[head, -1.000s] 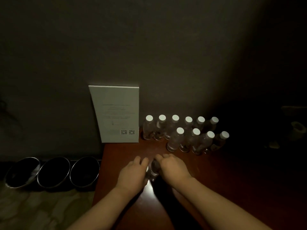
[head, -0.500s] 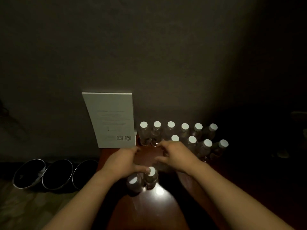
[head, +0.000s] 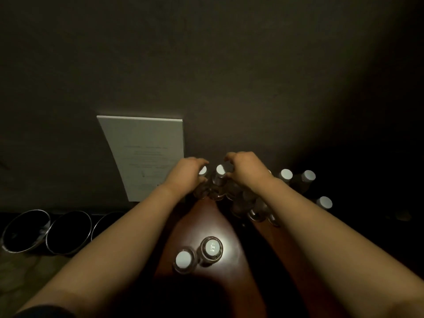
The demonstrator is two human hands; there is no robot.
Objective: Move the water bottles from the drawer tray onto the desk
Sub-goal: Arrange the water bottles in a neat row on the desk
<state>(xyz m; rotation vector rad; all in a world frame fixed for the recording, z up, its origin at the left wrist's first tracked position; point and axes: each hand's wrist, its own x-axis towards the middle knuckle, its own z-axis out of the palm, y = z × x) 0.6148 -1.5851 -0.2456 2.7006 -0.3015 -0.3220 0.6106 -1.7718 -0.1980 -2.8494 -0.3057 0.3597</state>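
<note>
Several clear water bottles with white caps stand in two rows at the back of the reddish wooden desk (head: 229, 230), against the wall. My left hand (head: 187, 173) curls around the leftmost bottle (head: 202, 171) of the back row. My right hand (head: 245, 168) curls around a bottle further right, its cap hidden; a free bottle (head: 220, 170) stands between the hands. More bottles (head: 286, 174) stand to the right, partly hidden by my right forearm. Two bottles (head: 183, 260) (head: 211, 247) stand together near the desk's front.
A white printed card (head: 146, 154) leans on the wall at the left of the bottles. Three dark metal-rimmed round bowls (head: 68, 230) sit in a row below the desk's left edge. The right side is in deep shadow.
Both hands let go of the two front bottles and reached forward to the back row, where they now curl around bottles. The view tilted down.
</note>
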